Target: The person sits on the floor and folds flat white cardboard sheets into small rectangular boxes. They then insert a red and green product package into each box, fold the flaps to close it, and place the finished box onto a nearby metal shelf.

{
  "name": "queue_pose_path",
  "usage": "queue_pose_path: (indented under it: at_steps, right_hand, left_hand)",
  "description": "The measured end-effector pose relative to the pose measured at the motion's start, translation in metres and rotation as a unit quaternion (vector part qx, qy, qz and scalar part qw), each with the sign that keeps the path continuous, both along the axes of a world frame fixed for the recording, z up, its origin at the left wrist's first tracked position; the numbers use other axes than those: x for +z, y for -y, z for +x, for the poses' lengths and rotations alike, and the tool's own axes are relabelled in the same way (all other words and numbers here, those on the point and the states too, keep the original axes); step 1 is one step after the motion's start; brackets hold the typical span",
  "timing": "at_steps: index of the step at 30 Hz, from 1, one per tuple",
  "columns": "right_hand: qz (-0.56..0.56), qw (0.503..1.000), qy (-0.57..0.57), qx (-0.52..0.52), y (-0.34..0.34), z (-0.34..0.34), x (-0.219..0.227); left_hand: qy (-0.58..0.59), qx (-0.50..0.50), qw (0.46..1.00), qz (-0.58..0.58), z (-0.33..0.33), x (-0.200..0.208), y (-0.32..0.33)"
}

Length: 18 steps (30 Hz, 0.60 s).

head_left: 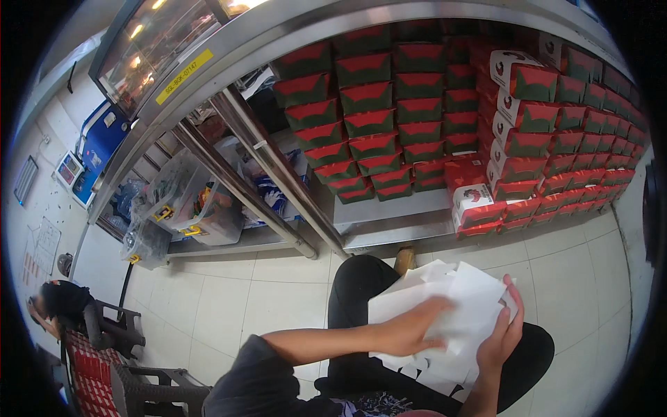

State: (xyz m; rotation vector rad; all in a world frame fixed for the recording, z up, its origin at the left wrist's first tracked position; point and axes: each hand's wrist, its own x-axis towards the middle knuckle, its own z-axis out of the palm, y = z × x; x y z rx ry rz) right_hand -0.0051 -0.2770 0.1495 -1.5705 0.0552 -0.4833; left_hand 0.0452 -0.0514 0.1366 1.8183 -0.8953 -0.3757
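Note:
White cardboard box blanks (455,292) lie in a loose stack across my lap, flaps and cut edges facing up. My left hand (422,323) rests on top of the white card, thumb apart from the fingers, slightly smeared by motion. At the right edge my right hand (501,330) grips the card, with the thumb on the near face and the fingers along the border. How many blanks are in the stack cannot be made out.
Stacks of red and green folded boxes (420,111) fill the shelf ahead, with more boxes (521,163) at the right. Steel posts (271,167) stand left of them, near clear plastic bins (208,208). A person (69,302) sits at far left by dark stools (156,389).

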Motion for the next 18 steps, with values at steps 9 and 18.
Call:
queue_pose_path:
  at_steps: [9,18]
  right_hand:
    - [-0.086,0.986,0.139,-0.028,-0.022,-0.02,0.004]
    - [-0.401,0.893,0.201,-0.034,-0.008,-0.01,-0.004]
  left_hand:
    - [-0.473,0.241,0.786,-0.317,0.009,0.038,0.057]
    - [-0.3,0.236,0.847,-0.371,-0.003,0.008,0.078]
